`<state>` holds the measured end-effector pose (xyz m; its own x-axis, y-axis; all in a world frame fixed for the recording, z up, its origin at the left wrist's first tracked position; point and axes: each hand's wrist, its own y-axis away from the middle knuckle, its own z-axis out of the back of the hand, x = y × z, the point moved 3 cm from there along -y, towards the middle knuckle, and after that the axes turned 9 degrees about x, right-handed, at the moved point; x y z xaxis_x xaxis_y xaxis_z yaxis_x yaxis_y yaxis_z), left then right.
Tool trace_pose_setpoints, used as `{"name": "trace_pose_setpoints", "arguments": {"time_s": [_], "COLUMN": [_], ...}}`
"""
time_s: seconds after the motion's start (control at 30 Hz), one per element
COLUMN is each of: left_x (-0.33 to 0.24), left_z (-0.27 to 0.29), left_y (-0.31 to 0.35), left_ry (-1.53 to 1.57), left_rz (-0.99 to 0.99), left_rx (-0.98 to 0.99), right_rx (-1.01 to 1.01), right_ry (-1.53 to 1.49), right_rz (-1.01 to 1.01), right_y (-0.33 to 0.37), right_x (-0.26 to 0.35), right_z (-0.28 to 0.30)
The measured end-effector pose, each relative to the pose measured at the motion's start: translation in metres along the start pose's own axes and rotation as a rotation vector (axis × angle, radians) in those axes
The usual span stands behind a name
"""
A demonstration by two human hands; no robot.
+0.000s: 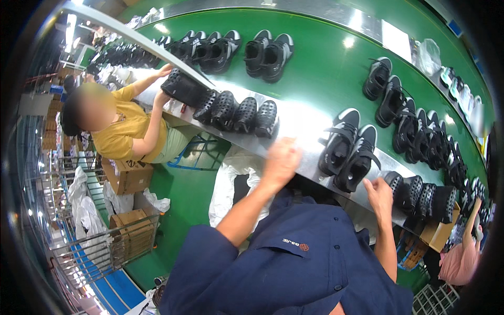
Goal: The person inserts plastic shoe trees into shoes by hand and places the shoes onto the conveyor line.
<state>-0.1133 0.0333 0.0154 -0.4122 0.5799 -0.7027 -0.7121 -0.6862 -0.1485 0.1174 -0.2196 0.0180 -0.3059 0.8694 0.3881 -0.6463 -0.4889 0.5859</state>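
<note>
A pair of black and grey sneakers lies on the metal bench edge in front of me, a left sneaker (339, 142) and a right sneaker (358, 159), with straps across them. My left hand (283, 160) is over the bench edge, left of this pair. Motion smears its fingers, and I see nothing held in it. Beside the heel of the right sneaker is my right hand (379, 195), its thumb apart from loosely bent fingers. Just right of that hand stand several black perforated shoe-shaped pieces (415, 194). More such pieces (245, 114) stand in a row to the left.
A green conveyor belt (320, 68) carries several sneakers. A slanting metal bar (142, 44) crosses the upper left. A co-worker in a yellow shirt (118, 131) handles a black perforated piece (184, 86). A wire cart (131, 244) with cartons stands lower left; another person (462, 260) is far right.
</note>
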Motion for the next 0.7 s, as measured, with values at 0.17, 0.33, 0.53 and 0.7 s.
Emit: {"name": "trace_pose_setpoints", "arguments": {"time_s": [0.17,0.33,0.53,0.7], "left_x": [0.106,0.23,0.238,0.079], "left_z": [0.169,0.198,0.212,0.202], "left_y": [-0.005,-0.005,-0.003,0.013], "left_ry": [-0.667,-0.785,-0.624,-0.593], "left_rz": [0.168,0.355,0.287,0.083], "left_rx": [-0.405,-0.315,-0.35,-0.473], "right_rx": [0.043,0.186,0.197,0.204], "right_ry": [-0.41,-0.527,-0.519,-0.692], "right_rz": [0.015,0.138,0.18,0.234], "right_y": [0.022,0.014,0.023,0.021], "right_x": [0.011,0.061,0.1,0.123], "right_z": [0.006,-0.025,-0.027,-0.029]}}
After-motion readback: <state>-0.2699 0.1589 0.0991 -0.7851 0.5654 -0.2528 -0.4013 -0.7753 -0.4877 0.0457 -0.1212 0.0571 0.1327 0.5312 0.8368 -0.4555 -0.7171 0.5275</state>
